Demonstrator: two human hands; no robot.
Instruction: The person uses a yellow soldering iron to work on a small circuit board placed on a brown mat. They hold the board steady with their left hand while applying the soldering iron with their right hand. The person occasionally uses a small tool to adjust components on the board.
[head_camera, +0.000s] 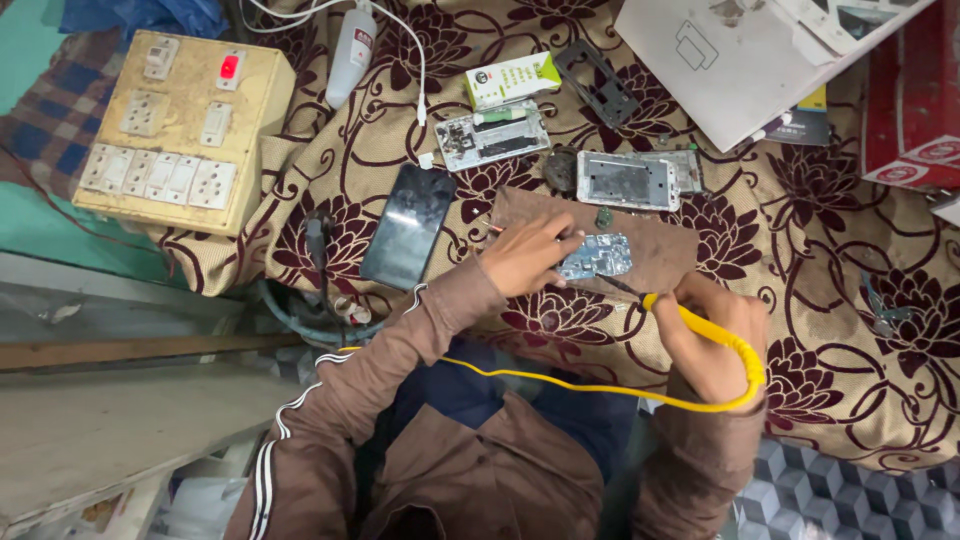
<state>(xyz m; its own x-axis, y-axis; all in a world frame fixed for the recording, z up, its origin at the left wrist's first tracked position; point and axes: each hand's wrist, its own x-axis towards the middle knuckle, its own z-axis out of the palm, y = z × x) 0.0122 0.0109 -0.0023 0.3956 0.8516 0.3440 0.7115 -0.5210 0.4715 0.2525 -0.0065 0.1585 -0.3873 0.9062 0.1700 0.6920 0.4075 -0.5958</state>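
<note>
Hands work over a brown board (650, 245) on the flowered cloth (830, 330). The left hand (525, 258) presses its fingers down on a small circuit board (597, 255) lying on that board. The right hand (712, 335) grips a yellow soldering iron (700, 325), tip just beside the circuit board. A dark phone (408, 226) lies to the left.

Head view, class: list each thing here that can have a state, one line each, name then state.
Circuit board: bare, flat on brown board.
Soldering iron: held in right hand.
Left hand: pressing circuit board.
Black phone: screen dark.
Switch box: red light on.
</note>
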